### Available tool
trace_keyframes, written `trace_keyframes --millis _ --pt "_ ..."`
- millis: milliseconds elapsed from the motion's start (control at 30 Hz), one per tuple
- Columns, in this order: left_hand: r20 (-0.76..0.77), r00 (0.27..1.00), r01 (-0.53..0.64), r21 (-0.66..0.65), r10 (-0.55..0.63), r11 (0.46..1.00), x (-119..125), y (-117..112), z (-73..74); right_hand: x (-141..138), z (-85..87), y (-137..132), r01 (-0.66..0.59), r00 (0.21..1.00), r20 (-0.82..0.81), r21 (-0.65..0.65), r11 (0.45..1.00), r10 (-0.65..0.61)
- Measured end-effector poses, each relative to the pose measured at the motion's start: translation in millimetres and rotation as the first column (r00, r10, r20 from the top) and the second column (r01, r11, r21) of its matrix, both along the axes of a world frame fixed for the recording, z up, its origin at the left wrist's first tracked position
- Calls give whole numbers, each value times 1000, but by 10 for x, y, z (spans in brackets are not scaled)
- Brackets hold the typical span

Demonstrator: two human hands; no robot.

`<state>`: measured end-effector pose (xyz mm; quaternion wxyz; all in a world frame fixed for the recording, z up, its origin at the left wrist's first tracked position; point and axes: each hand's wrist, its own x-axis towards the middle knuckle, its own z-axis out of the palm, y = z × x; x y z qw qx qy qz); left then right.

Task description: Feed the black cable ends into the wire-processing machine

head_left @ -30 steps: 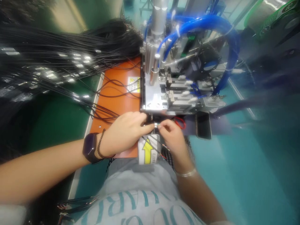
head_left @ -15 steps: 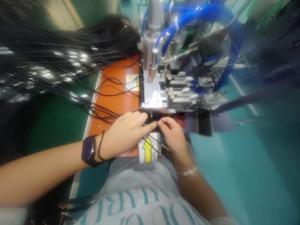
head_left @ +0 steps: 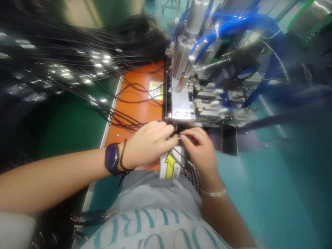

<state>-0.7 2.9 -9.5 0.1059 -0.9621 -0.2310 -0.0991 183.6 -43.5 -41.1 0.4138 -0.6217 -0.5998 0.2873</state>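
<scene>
My left hand (head_left: 151, 143) is closed, palm down, around thin black cables (head_left: 129, 125) that run in from the left across an orange panel (head_left: 116, 129). Opposite it, my right hand (head_left: 203, 150) pinches with thumb and forefinger at a tiny shiny piece between the two hands, too small to name. Both hands are just below the front edge of a machine's metal plate (head_left: 180, 105). Cable ends with bared wires (head_left: 187, 173) hang beneath the hands, over a white label with a yellow arrow (head_left: 170, 166).
A large bundle of black cables (head_left: 103, 45) fills the upper left. The machine carries metal cylinders (head_left: 195, 17) and thick blue tubing (head_left: 241, 22). A phone-like dark device (head_left: 229, 140) is right of my right hand. More bared cable ends (head_left: 90, 218) are at lower left.
The view has shifted, so machine and hands appear farther right. Both hands keep their grip in front of the plate; a red loop beside the right hand is now out of sight.
</scene>
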Motion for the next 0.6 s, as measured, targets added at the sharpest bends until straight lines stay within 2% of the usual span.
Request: trace_keyframes --millis 100,167,233,300,367,433,500,600 --pt "16 1000 2 1 -2 1000 7 -4 8 -10 1 6 53 997 52 -8 999 -52" --pt "4 1000 -10 -11 10 1000 13 -21 22 -26 -22 17 102 994 42 -67 992 -100" --pt "-34 999 -38 -47 36 998 22 -55 50 -52 -54 31 130 986 -75 -199 971 -148" --pt "-76 995 -76 -93 69 993 32 -103 91 -84 -86 40 107 944 -261 -342 934 -203" --pt "-104 989 -116 -126 103 985 41 -157 139 -107 -112 37 85 894 -374 -396 914 -246" --pt "-119 983 -154 -134 139 979 43 -206 185 -106 -131 18 122 905 -349 -335 934 -243" --pt "-134 978 -178 -128 161 976 38 -246 220 -75 -144 -14 149 955 -226 -189 971 -191" --pt "-156 973 -191 -112 173 975 31 -290 247 -11 -164 -62 91 995 -30 -8 996 -91"
